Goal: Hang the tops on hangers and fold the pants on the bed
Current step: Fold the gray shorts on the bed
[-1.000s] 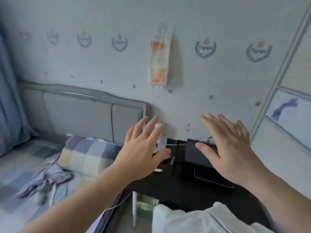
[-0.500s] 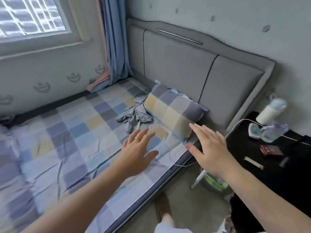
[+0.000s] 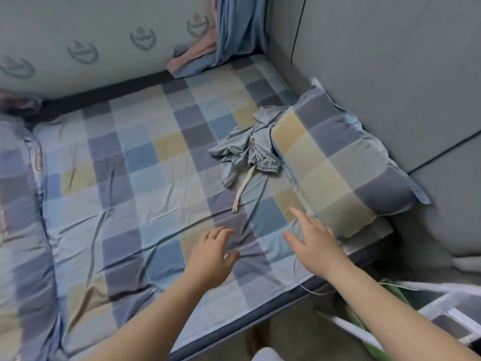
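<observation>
View swung onto the blue-and-yellow checked bed (image 3: 130, 178): left hand (image 3: 210, 252) and right hand (image 3: 312, 241), fingers apart and empty, now near the crumpled grey-blue drawstring pants (image 3: 247, 149) at centre frame; folding can likely begin.

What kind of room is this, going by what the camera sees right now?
Most likely a bedroom. A bed with a checked sheet fills the view, a matching pillow lies by a grey padded headboard, and a blue curtain hangs in the corner.

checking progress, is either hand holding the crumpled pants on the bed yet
No, the left hand and right hand are both open and empty, short of the crumpled pants beside the pillow.
</observation>
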Tool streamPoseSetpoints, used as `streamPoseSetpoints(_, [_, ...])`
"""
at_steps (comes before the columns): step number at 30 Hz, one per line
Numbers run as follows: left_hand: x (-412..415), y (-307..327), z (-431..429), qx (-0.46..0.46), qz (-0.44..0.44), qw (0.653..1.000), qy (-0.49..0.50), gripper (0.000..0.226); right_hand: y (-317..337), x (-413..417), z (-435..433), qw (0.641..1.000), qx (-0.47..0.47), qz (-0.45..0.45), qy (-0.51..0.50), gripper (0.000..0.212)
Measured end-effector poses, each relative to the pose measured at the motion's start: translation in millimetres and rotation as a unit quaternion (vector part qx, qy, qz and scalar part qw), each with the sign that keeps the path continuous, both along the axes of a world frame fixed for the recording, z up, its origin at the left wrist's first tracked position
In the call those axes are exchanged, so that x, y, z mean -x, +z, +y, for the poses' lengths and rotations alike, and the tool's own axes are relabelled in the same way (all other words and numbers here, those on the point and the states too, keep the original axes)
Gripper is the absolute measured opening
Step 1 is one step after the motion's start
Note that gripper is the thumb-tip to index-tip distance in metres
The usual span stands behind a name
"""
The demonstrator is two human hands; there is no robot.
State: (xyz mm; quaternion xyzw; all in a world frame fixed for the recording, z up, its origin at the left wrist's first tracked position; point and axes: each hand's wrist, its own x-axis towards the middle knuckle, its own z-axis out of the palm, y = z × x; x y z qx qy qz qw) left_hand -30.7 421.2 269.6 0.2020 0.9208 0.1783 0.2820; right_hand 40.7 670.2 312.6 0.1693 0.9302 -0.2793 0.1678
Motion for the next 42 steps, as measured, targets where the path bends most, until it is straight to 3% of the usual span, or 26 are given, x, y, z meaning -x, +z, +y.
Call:
streamPoseSetpoints(8, [125.3,-229.3,49.9,0.011,-0.005,0.999,-0.031,0.057,-225.7,164.3,50.9,0.998,-0.058,-0.004,0.017,0.059])
streamPoseSetpoints(14, [225.0,-383.7,94.4,-0.013,0.115,0.991,-0.06,0.063,-380.0,277.4,73.9,0.992,-0.107,0.068,-0.004,0.065])
streamPoseSetpoints(21, [296.3,-480.9,137.4,-0.088,0.278,0.951,0.1,0.059,-484.3,363.3,95.9,0.982,-0.154,0.105,-0.015,0.072])
streamPoseSetpoints(24, [308.1,-496.2,144.7,-0.14,0.294,0.926,0.192,0.058,-500.4,373.6,104.1,0.969,-0.223,0.103,-0.02,0.058])
streamPoseSetpoints(27, [317.7,-493.1,149.5,-0.144,0.28,0.919,0.237,0.04,-499.6,377.3,102.0,0.95,-0.296,0.1,-0.009,0.036])
streamPoseSetpoints(29, [321.9,-484.1,149.0,-0.152,0.248,0.922,0.256,0.027,-490.5,379.5,96.7,0.952,-0.297,0.067,-0.016,0.033])
streamPoseSetpoints(32, [322.9,-466.5,139.4,-0.132,0.184,0.944,0.242,0.017,-468.2,370.6,85.4,0.968,-0.25,0.006,-0.032,0.041])
streamPoseSetpoints(37, [242.0,-439.1,91.2,-0.05,0.064,0.973,0.216,0.017,-418.3,311.4,67.1,0.98,-0.198,-0.017,0.012,0.017])
streamPoseSetpoints(40, [160.3,-412.5,50.5,-0.033,-0.073,0.967,0.241,0.016,-369.5,271.8,41.3,0.994,-0.089,-0.05,0.032,0.02])
streamPoseSetpoints(42, [118.6,-378.5,27.0,-0.043,-0.127,0.943,0.304,0.015,-330.1,247.3,19.0,0.997,-0.025,-0.064,0.036,0.023])
